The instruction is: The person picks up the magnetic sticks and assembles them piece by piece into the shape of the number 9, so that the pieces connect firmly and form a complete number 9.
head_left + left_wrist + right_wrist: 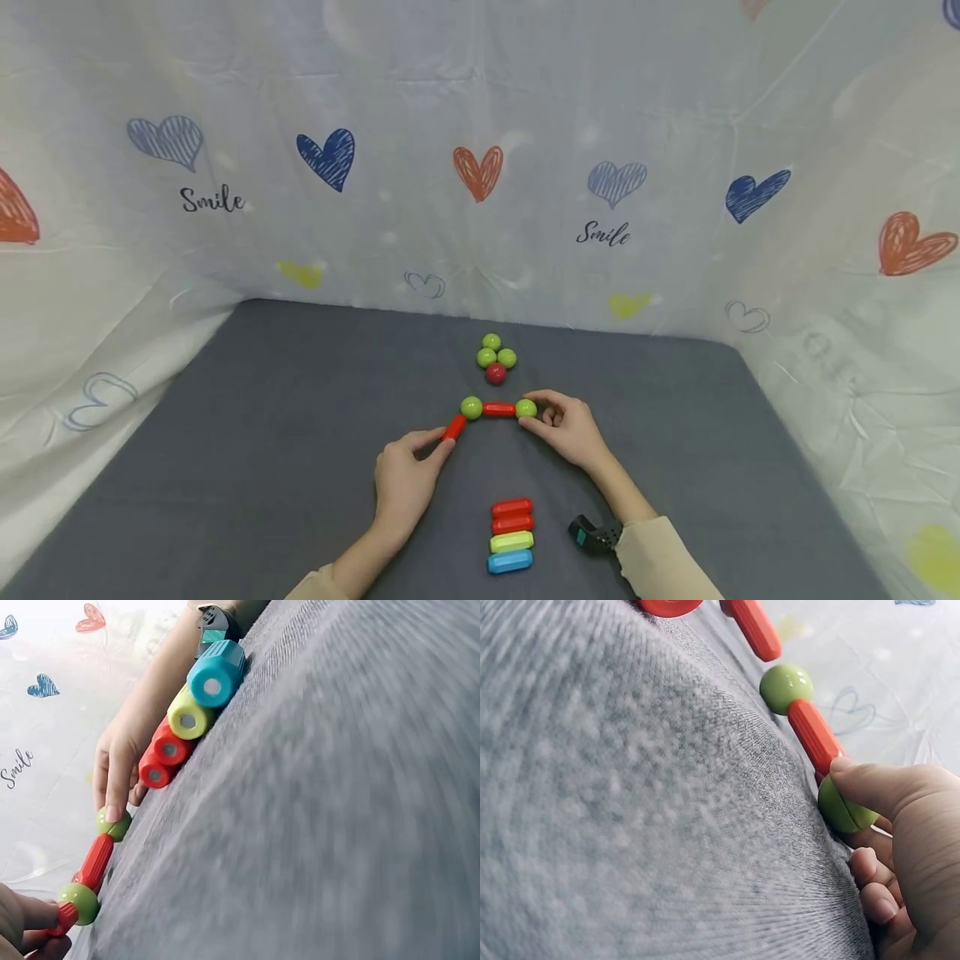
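Note:
My left hand (pixel 405 479) pinches a red magnetic rod (pixel 454 427) between thumb and fingers. The rod's far end is at a green ball (pixel 471 407); in the right wrist view a narrow gap shows between that red rod (pixel 756 630) and the green ball (pixel 786 688). A second red rod (pixel 498 409) joins this ball to another green ball (pixel 527 408) on the right. My right hand (pixel 566 425) holds that right-hand ball (pixel 845 804) between thumb and index finger, its other fingers curled below. In the left wrist view, part of my left hand (pixel 26 919) is cut off.
Behind the joined pieces sit several green balls (pixel 487 357) and a red ball (pixel 497 373), clustered. Nearer me lie two red rods (pixel 512 515), a yellow rod (pixel 512 542) and a blue rod (pixel 510 562) in a stack-like row. Heart-printed white cloth (pixel 480 250) borders the grey tabletop (pixel 300 400).

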Motion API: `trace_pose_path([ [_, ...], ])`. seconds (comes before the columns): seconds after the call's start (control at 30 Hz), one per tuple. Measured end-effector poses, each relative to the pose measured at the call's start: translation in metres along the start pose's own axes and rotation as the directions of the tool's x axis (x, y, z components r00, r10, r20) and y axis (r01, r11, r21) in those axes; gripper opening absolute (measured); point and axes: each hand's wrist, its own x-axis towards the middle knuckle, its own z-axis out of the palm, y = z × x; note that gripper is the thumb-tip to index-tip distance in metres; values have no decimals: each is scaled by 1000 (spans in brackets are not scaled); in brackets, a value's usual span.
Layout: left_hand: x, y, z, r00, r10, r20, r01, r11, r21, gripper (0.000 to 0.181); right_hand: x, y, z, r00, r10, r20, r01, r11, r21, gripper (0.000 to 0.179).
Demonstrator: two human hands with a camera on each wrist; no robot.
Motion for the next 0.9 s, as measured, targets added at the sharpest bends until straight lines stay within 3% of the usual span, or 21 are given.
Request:
trace_pose_path([
  [0.2,-1,2,9,998,-17,-56,16,1000,-17,20,-2,1,0,1000,-14,-5,14,1000,-6,35],
  [0.33,0,1,9,999,-11,-52,11,1000,-7,20,-1,-1,0,1000,-18,-5,18,1000,-7,35],
  [0.5,3,0,12,1000,-2,27,1,999,33,22,1,-1,-1,1000,-18,5,18,1000,-19,35],
  [0.6,9,-2,13,992,52,114,-61,995,78,26,2,-1,-2,1000,-19,0,19,1000,-22,35],
  [0.67,14,-4,12,977,101,189,-123,986,109,33,2,-2,-1,1000,-18,-3,18,1000,-22,35],
  [0.77,27,-8,5,934,149,325,-200,971,129,54,3,-2,1,1000,-17,0,17,1000,-17,35],
  [0.83,39,-12,0,892,172,419,-246,960,131,71,2,-2,1,1000,-20,4,20,1000,-17,36],
  [0.9,54,-16,-5,837,195,511,-291,950,112,86,2,-2,1,1000,-23,2,23,1000,-20,35],
])
